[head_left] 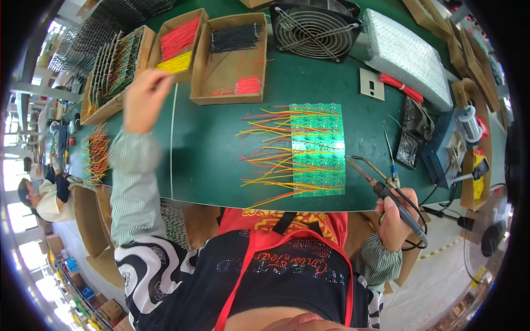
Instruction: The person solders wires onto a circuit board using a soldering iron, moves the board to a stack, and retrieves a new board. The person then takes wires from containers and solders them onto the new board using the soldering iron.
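My right hand (397, 218), at the right near the table's front edge, grips a soldering iron (381, 188). Its tip points up and left at the right edge of a green circuit board panel (318, 151), beside a thin curved tube. Rows of red and yellow wires (270, 158) stick out from the panel's left side. My left hand (146, 99) is raised at the upper left, next to a cardboard box holding yellow wires (175, 63) and red wires (180, 38). Its fingers look curled but are blurred, and anything between them is too small to make out.
A larger cardboard box (229, 100) with black and red wires stands at the back, beside a black fan (316, 34). Wired boards fill a box (116, 69) at the left. Bubble wrap (406, 55), a screwdriver (391, 157) and a blue station (441, 157) lie right.
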A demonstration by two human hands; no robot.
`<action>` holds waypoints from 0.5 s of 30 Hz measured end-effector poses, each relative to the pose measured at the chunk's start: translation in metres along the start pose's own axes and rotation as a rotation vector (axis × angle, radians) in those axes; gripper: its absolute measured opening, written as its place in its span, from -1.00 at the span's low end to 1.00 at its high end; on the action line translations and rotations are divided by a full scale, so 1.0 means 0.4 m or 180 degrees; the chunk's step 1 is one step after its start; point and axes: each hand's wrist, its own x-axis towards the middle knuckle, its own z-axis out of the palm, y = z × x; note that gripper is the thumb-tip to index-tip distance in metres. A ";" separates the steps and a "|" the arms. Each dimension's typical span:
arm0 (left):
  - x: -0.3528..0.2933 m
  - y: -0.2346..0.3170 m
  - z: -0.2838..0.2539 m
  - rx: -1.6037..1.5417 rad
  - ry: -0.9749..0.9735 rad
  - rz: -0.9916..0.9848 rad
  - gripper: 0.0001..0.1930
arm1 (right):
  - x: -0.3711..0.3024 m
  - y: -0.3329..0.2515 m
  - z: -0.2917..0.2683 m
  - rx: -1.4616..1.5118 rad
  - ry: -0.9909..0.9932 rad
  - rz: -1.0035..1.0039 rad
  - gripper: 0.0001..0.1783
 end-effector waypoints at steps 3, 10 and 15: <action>0.118 0.068 0.100 0.0474 -0.0535 0.0852 -0.88 | 0.011 0.002 -0.003 0.0003 -0.0028 -0.0029 -0.80; 0.266 0.065 0.297 0.1793 -0.0962 0.0889 -0.66 | 0.034 0.001 0.006 0.0082 -0.0106 0.0100 -0.79; 0.316 0.018 0.322 0.1711 -0.1244 0.0794 -0.75 | 0.060 0.007 0.000 0.0076 -0.0192 0.0044 -0.78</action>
